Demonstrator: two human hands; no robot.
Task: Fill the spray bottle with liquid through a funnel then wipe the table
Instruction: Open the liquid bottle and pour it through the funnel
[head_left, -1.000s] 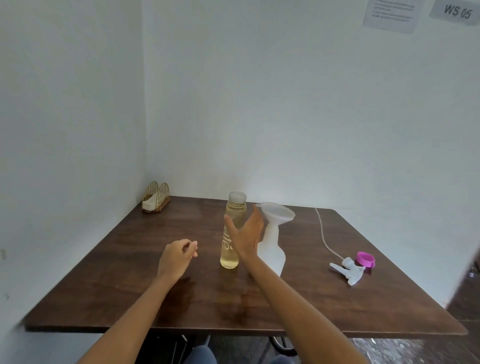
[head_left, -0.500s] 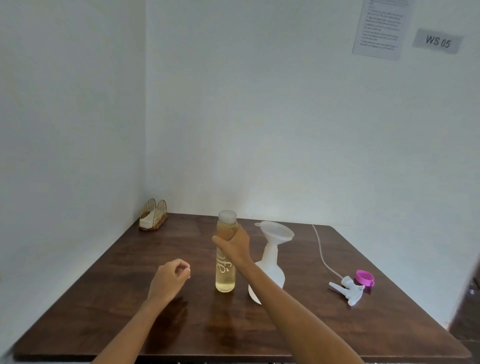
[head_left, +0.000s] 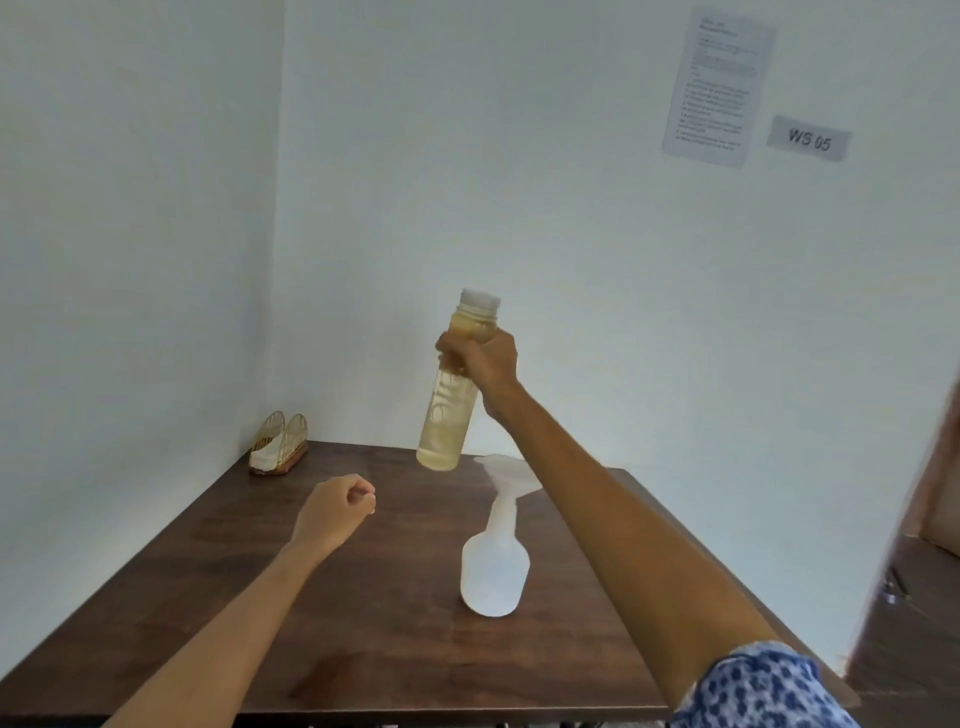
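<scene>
We now have the bottle of yellowish liquid (head_left: 450, 395) lifted clear of the table (head_left: 208, 597), where it stood a moment ago, our right hand (head_left: 483, 361) clamped around its upper body with the cap still on. Our left hand (head_left: 337, 506) hovers loosely curled, holding nothing. The spray bottle (head_left: 496, 566) waits below with the funnel (head_left: 506, 475) seated in its neck, so uncapping likely comes next.
</scene>
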